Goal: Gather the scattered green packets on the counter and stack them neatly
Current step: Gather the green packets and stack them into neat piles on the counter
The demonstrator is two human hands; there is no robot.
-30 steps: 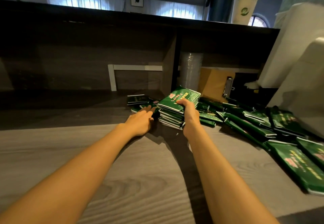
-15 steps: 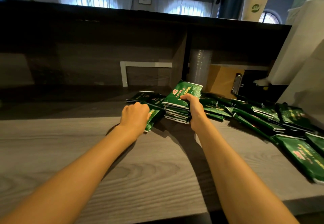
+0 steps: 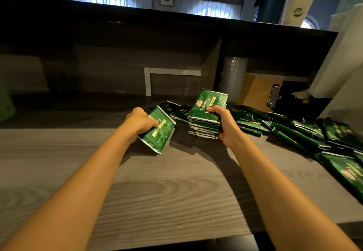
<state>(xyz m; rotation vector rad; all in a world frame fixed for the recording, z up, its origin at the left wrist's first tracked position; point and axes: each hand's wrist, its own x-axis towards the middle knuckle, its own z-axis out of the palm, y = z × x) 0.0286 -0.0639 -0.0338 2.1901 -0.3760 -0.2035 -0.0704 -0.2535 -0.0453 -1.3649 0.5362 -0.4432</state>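
A stack of green packets (image 3: pixel 204 126) stands on the grey wood counter (image 3: pixel 157 191). My right hand (image 3: pixel 224 125) grips the stack's right side, thumb on the tilted top packet (image 3: pixel 211 104). My left hand (image 3: pixel 140 122) holds a single green packet (image 3: pixel 159 132) lifted and tilted just left of the stack. A few loose packets (image 3: pixel 177 111) lie behind, between my hands. Several more scattered packets (image 3: pixel 306 134) spread across the counter to the right.
A dark shelf unit (image 3: pixel 176 54) backs the counter. A sleeve of clear cups (image 3: pixel 232 77), a brown clipboard (image 3: pixel 261 91) and white containers (image 3: pixel 341 64) stand at the back right. A pale green object (image 3: pixel 5 103) sits at the far left.
My left hand has picked a packet up from the pile and lifted it clear, tilted, to the left of the stack. My right hand still holds the stack.
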